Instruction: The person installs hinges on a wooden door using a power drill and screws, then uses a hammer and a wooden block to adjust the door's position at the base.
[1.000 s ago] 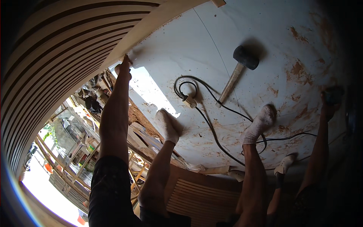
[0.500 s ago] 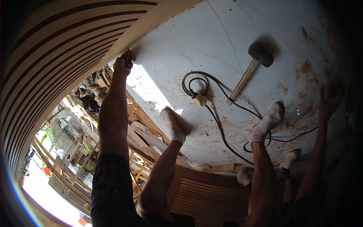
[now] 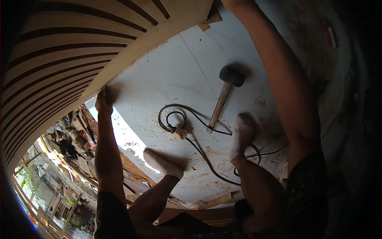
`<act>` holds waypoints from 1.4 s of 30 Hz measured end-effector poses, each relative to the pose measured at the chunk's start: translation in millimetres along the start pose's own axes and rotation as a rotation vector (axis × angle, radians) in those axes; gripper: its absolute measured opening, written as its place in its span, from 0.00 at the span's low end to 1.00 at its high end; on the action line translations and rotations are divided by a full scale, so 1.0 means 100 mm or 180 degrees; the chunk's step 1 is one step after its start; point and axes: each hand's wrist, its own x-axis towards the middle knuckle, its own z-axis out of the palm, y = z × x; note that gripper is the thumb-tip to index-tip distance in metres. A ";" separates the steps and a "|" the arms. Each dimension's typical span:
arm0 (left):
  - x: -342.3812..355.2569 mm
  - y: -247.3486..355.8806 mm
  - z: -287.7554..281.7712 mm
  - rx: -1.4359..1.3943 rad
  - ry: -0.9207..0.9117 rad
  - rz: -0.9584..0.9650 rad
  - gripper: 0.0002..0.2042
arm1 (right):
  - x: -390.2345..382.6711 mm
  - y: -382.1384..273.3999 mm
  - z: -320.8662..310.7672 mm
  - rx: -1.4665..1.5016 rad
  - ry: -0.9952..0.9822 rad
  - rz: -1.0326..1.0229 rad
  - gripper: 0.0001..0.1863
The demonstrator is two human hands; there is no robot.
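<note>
A large slatted wooden panel (image 3: pixel 75 42) stands at the upper left, its lower edge close to the whitish floor (image 3: pixel 159 71). My left hand (image 3: pixel 104 104) is closed around the near end of that edge, fingertips partly in shadow. My right arm stretches far forward, and my right hand (image 3: pixel 234 3) is cut off by the top of the picture near the panel's far end; its fingers are hidden. On the floor between my arms lies a mallet with a black head (image 3: pixel 232 76) and a wooden handle (image 3: pixel 219 106).
A black cable (image 3: pixel 207 161) loops across the floor to a pale plug connector (image 3: pixel 179 133). My sock-covered feet (image 3: pixel 162 162) stand beside it. Small wood blocks (image 3: pixel 203 27) lie by the panel's far end. A red and white object (image 3: pixel 330 37) is at far right; clutter (image 3: pixel 77 139) lies beyond the left floor edge.
My right hand has swung from the right side, fingers apart, up to the top of the picture. The view has shifted; my left hand stays on the panel's edge.
</note>
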 end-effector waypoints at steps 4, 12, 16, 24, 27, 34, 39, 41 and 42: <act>0.13 0.07 -0.32 0.0030 0.0705 0.0594 0.20 | -0.06 0.25 0.43 0.0739 0.0903 0.0218 0.50; -0.97 -0.26 0.43 -0.0805 0.1391 0.0818 0.15 | 0.00 -0.21 0.58 0.0405 0.1480 0.0765 0.50; -1.01 -0.69 -0.83 -0.0124 0.1735 0.1121 0.21 | -0.31 0.13 -0.12 0.1505 0.0441 0.1571 0.44; -1.17 -1.21 -3.29 0.2127 0.2750 0.1869 0.32 | -1.07 1.15 0.15 -0.2401 -0.2062 0.0700 0.48; -1.50 -1.14 -1.26 0.2741 0.2147 0.1637 0.20 | -0.76 1.72 -0.41 -0.2832 -0.3337 0.1475 0.44; -2.05 -0.66 0.52 0.2283 0.0536 0.2639 0.14 | -0.92 2.03 -0.14 -0.2411 -0.2771 0.0654 0.19; -1.95 -0.23 1.49 0.0182 -0.0256 0.1774 0.29 | -1.07 1.92 0.06 -0.2412 -0.2627 0.1312 0.17; -1.90 -0.04 1.80 -0.0129 -0.0531 0.1674 0.33 | -1.24 1.92 0.07 -0.2361 -0.2063 0.1676 0.19; -1.89 0.00 1.92 -0.0115 -0.0708 0.1649 0.34 | -1.40 1.95 0.03 -0.2204 -0.1378 0.2171 0.19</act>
